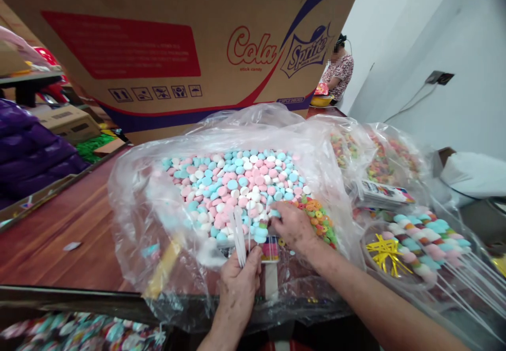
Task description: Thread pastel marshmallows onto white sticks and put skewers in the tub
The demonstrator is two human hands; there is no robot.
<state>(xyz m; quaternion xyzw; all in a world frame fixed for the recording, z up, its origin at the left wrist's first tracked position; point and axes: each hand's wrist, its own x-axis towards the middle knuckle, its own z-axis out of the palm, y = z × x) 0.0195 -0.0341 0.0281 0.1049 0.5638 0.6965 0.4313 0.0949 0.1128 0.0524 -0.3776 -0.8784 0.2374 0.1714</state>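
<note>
My left hand (239,282) is closed around a bundle of thin white sticks (237,232) that point up. Several candies, blue with a darker layer, form a short skewer (260,232) on one stick beside the bundle. My right hand (294,227) pinches a light blue candy (274,213) just above that skewer. Behind both hands, a pile of round pink, white and blue candies (237,182) lies on a clear plastic bag (134,182). Small orange and green ring candies (318,216) are heaped right of my right hand, which partly hides them.
A large cardboard box (158,3) blocks the back. At right are finished-looking candy skewers (430,240), yellow twist ties (383,253), a stack of printed packets (383,192) and bags of ring candies (375,156). Another person (339,71) works at the far end. Wrapped candies (83,332) lie below the table edge.
</note>
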